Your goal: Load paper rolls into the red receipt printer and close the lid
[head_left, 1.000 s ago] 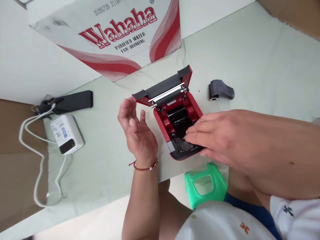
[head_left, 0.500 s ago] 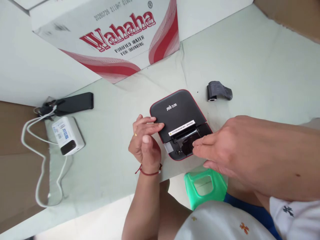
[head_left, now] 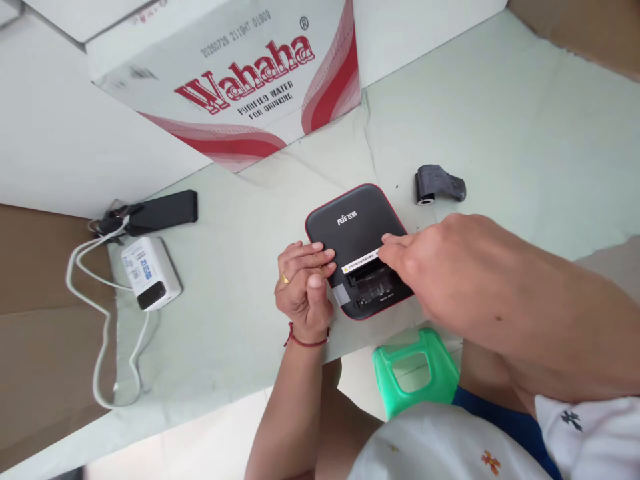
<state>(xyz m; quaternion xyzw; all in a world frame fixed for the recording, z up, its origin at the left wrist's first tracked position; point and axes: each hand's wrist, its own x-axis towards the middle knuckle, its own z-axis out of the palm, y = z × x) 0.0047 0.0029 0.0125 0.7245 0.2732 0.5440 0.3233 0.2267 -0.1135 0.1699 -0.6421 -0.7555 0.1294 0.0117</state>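
A black label printer (head_left: 345, 237) with a red edge and white lettering lies flat on the table. Across it runs a white warning strip (head_left: 355, 263), above a dark glossy window (head_left: 377, 285). My left hand (head_left: 307, 283) rests its fingertips on the printer's left edge, thumb apart and nothing held. Over the printer's right side, my right hand (head_left: 440, 257) has its fingers bent close together, tips at the strip's right end. Whatever those fingers pinch is hidden. Beyond the printer lies a small black roll (head_left: 427, 183) with a loose tail.
A large white and red water carton (head_left: 225, 127) stands behind. To the left, a white power bank (head_left: 153, 273) with a white cable (head_left: 95, 320) lies near a black oblong object (head_left: 163, 212). A green plastic stool (head_left: 390, 380) is below the table's front edge.
My right hand has moved from the glossy window up to the warning strip, leaving more of the window in sight. My left hand keeps its place on the printer. The view shifted slightly.
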